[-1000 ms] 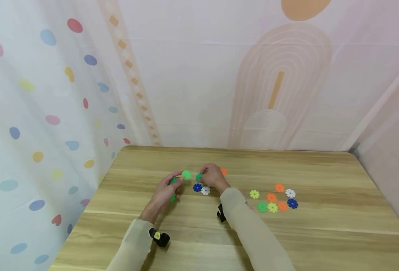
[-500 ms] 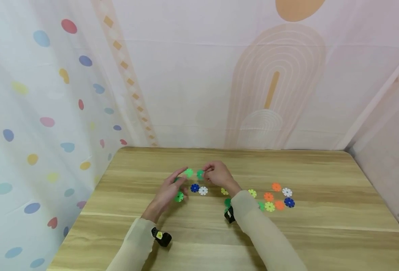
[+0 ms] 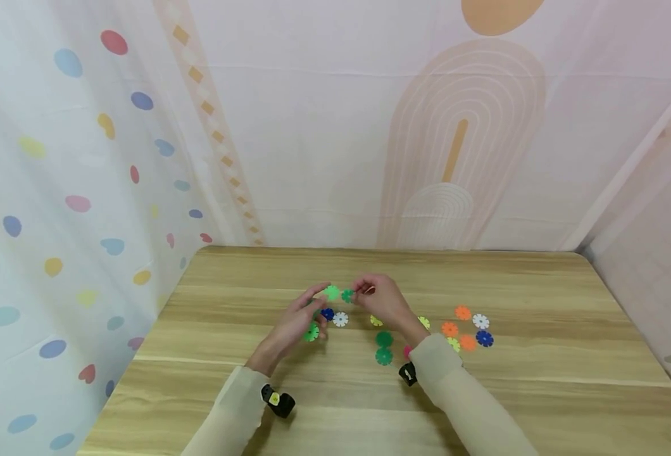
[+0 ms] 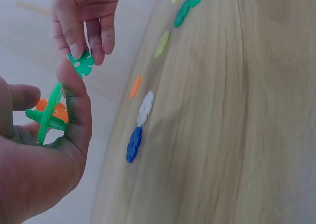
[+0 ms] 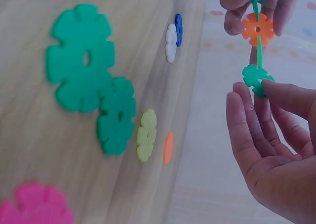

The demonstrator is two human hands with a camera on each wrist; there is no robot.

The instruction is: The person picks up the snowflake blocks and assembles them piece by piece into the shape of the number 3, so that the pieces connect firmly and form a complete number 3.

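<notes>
Your left hand grips a small built-up cluster of snowflake discs: a light green disc edge-on between thumb and forefinger, with another green piece and an orange one slotted crosswise behind it, as the left wrist view shows. Your right hand pinches a single teal disc between thumb and fingertips, and that disc sits right at the end of the light green piece, touching or very nearly so (from these views I cannot tell whether the slots have engaged). Both hands are raised just above the wooden table, meeting midway between them. Just below your left fingers lie a blue disc and a white disc side by side; nearer your right wrist lie two dark green discs, a pink one partly hidden by the sleeve, and a yellow-green one, with a looser group of orange, white and blue discs further out to the right. To do the join well, I judge that you should turn the teal disc so its plane crosses the light green one at a right angle, line one notch up with a free notch, and push straight along the slot rather than twisting. Brace the cluster firmly with the left thumb, since a side load could pop the crosswise pieces loose. Keep your right fingertips clear of the notch being used
</notes>
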